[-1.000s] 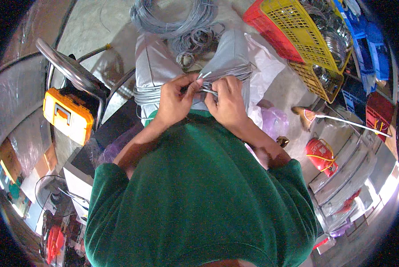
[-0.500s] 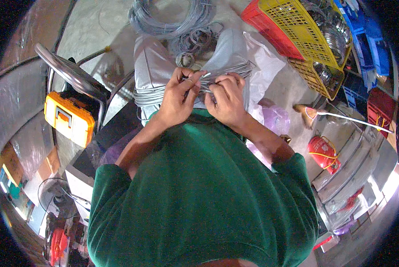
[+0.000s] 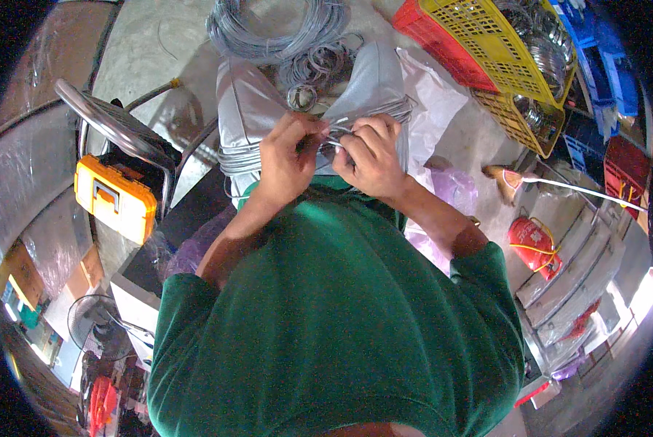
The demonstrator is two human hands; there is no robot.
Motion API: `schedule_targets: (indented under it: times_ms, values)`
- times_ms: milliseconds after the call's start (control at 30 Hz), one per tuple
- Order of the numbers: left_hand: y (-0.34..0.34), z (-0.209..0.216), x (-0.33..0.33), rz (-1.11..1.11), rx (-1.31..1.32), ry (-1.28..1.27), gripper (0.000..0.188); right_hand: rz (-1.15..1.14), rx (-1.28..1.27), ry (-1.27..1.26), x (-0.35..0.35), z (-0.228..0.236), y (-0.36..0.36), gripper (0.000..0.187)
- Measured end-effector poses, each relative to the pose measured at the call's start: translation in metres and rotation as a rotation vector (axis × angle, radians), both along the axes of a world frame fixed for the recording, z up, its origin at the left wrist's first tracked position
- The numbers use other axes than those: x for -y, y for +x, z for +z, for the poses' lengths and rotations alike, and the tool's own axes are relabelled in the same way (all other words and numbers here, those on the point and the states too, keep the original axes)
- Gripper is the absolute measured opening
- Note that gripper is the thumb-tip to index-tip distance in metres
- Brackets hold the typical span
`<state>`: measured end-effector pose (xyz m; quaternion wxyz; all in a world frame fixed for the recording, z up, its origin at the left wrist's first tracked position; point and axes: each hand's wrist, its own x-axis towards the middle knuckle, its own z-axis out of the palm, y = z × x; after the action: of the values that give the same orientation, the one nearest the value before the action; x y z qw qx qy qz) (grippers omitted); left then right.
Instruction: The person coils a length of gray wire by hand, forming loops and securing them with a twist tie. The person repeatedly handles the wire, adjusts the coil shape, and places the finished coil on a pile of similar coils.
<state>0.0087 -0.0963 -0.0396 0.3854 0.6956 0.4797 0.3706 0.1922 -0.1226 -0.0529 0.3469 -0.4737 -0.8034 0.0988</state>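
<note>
Across my lap lies a bundle of thin grey cables point(image 3: 240, 162), its strands running under both hands. My left hand point(image 3: 286, 156) is closed, thumb and fingertips pinching a grey cable at the middle of the bundle. Close beside it, my right hand point(image 3: 375, 156) has its fingers curled round the grey cables, thumb toward the left fingertips. A pale cable end shows between the two hands. The exact grip of the left fingertips is partly hidden by the hand itself. Beyond my knees, a small ring-shaped roll point(image 3: 301, 97) sits near loose wire coils point(image 3: 315, 65).
A large wire coil point(image 3: 268, 45) lies on the floor ahead. Yellow crates point(image 3: 479, 44) with metal coils and a red crate point(image 3: 428, 47) stand far right. An orange toolbox point(image 3: 115, 198) and a metal-framed chair point(image 3: 111, 124) are left; a broom point(image 3: 512, 182) and red canister point(image 3: 534, 246) right.
My left hand has turned, its fingers curling inward toward the right fingertips. The right hand stays nearly in place on the cables. The view has shifted slightly.
</note>
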Motion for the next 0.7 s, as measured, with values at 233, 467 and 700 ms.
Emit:
schedule_targets:
  times_ms: [233, 467, 700]
  values:
    - [-0.013, 0.003, 0.010, -0.069, -0.124, 0.157, 0.029, 0.145, -0.094, -0.012, -0.007, -0.009, -0.001, 0.021]
    - [-0.017, 0.007, 0.014, -0.185, -0.157, 0.242, 0.038, 0.134, -0.095, 0.074, -0.006, -0.015, 0.000, 0.022]
    - [-0.011, 0.000, 0.015, -0.119, -0.244, 0.224, 0.038, 0.112, -0.124, 0.089, -0.010, -0.011, -0.002, 0.024]
